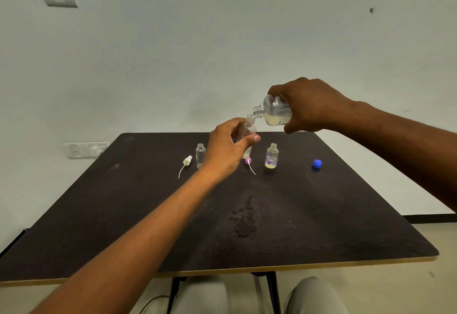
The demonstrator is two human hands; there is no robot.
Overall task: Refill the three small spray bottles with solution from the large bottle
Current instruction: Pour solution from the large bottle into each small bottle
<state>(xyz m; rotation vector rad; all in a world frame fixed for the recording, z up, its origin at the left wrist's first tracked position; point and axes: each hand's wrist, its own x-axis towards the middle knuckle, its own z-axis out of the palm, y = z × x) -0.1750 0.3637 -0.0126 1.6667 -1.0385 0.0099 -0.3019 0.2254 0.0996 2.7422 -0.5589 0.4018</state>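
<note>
Fingers of left hand wrapped around small clear spray bottle, lifted above dark brown table. Wet spill patch near front. Farther: white spray nozzle, empty clear small bottle, pink spray nozzle, small bottle with yellowish solution, blue screw cap. Right hand clasped around tilted large clear bottle, mouth touching held bottle. Seemingly one filled, second in filling, third and nozzles left.
</note>
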